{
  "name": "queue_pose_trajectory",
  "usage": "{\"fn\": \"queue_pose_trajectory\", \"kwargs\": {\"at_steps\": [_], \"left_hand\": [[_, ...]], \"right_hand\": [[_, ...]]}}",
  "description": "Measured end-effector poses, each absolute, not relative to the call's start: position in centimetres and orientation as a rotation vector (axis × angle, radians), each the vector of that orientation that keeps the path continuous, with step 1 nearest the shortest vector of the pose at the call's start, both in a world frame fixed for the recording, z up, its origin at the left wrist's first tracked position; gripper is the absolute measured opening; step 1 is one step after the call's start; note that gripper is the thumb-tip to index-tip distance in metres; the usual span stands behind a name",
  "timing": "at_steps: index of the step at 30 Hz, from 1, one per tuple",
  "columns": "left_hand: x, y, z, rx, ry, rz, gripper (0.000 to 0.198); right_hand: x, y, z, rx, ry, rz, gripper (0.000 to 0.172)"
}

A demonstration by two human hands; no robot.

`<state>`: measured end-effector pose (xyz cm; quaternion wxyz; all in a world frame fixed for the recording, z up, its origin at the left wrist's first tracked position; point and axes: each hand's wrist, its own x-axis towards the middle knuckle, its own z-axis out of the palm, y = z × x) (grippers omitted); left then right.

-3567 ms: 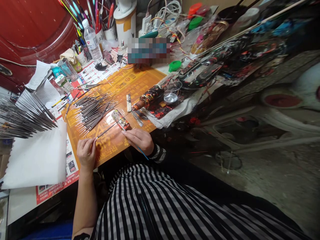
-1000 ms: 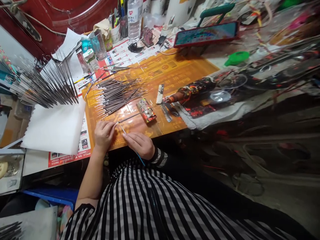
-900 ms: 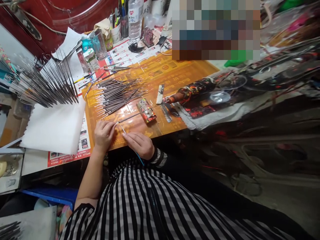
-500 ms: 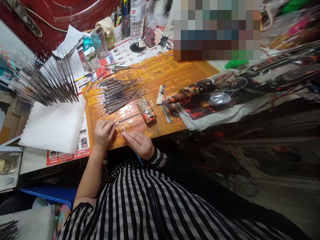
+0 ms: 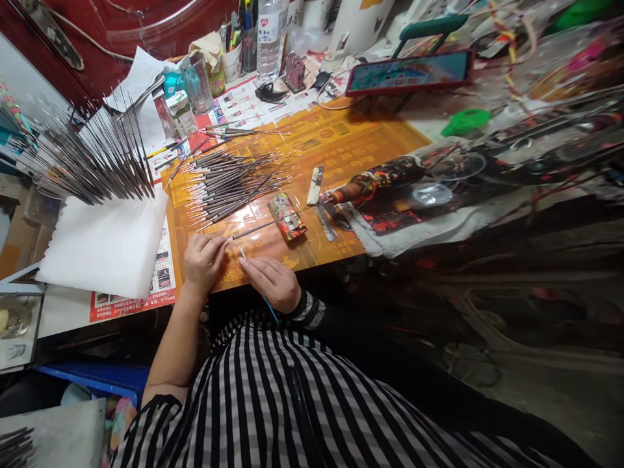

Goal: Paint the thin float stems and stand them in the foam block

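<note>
My left hand [image 5: 205, 263] pinches a thin dark-handled brush [image 5: 263, 227] whose shaft runs up and to the right over the mat. My right hand [image 5: 272, 283] holds a slim blue stick [image 5: 268, 305] with a pale tip [image 5: 238, 248], which ends close to my left fingertips. Both hands rest at the front edge of an orange printed mat [image 5: 336, 146]. Just beyond them lies a heap of thin dark-handled brushes [image 5: 229, 185]. A small paint-crusted block [image 5: 286, 216] sits close to the far end of the held brush.
A fan of long pointed brushes [image 5: 92, 156] lies on a white foam sheet [image 5: 104, 244] to the left. Right of the mat is a paint-caked cloth [image 5: 390, 211]. A phone [image 5: 409, 73], water bottle [image 5: 270, 39] and glass [image 5: 196, 84] stand behind.
Since the oldest frame the view has turned, and my hands have come closer together. Over the last second both hands and the things they hold have barely moved.
</note>
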<state>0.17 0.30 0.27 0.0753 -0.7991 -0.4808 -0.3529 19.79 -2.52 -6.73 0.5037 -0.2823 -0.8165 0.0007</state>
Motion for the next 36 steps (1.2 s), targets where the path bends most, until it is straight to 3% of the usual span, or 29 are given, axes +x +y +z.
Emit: {"fn": "queue_pose_trajectory", "kwargs": {"at_steps": [36], "left_hand": [[0.21,0.15,0.14,-2.417,-1.537,-1.075,0.017]], "right_hand": [[19.90,-2.66,-6.26,-0.668,-1.988,0.044,0.056]]}}
